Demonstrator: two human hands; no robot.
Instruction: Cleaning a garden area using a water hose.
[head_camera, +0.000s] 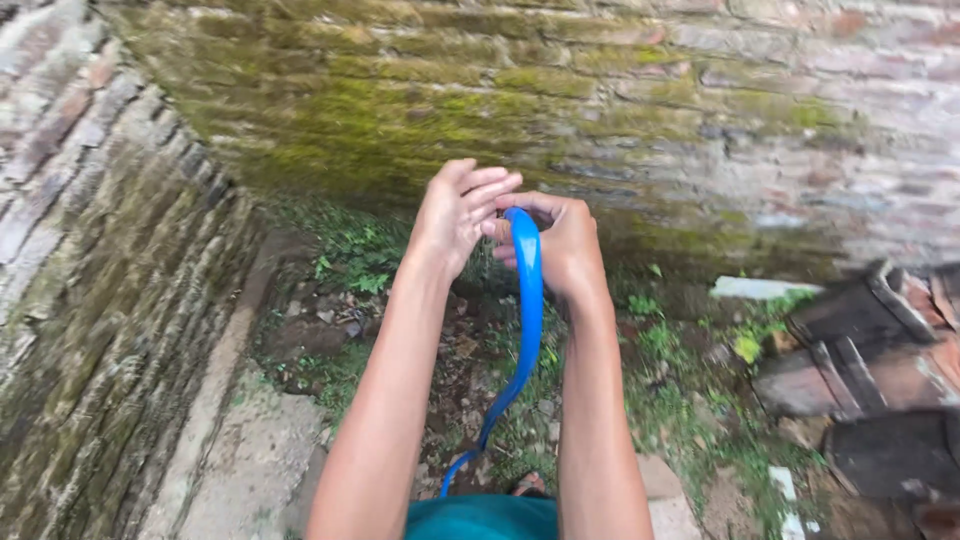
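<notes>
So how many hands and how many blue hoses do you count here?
Hands: 2, left hand and right hand
Blue hose: 1, gripped by the right hand, left hand touching its top
Total: 3

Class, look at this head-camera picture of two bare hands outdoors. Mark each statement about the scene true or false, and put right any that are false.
1. Both hands are raised in front of a mossy brick wall. True.
2. The right hand grips a red rope. False: it grips a blue hose, a flexible blue band that hangs down between the forearms.
3. The left hand is closed in a tight fist. False: its fingers are stretched out towards the top of the blue hose.
4. Stacked dark roof tiles lie on the ground at the right. True.
5. The ground below the hands is bare concrete all over. False: weeds and soil cover much of it.
</notes>
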